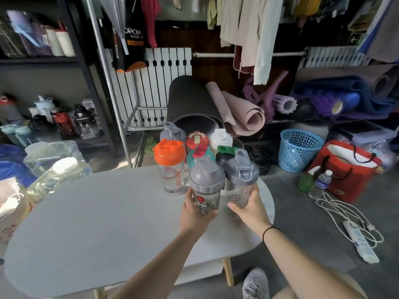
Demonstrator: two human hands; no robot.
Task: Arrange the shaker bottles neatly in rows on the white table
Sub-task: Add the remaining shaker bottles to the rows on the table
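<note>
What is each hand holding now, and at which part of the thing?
The left hand grips the printed grey-lidded shaker by its lower body. The right hand grips the other grey-lidded shaker, also low on its clear body.

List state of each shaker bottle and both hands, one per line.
left hand: grip closed on grey-lid printed bottle
right hand: grip closed on grey flip-cap bottle
orange-lid bottle: upright, lid shut, free
back grey bottle: upright, cap flipped up
red-lid bottle: upright, partly hidden
white-lid bottle: upright, partly hidden

shaker bottles clustered on table's far right edge; basket right
</note>
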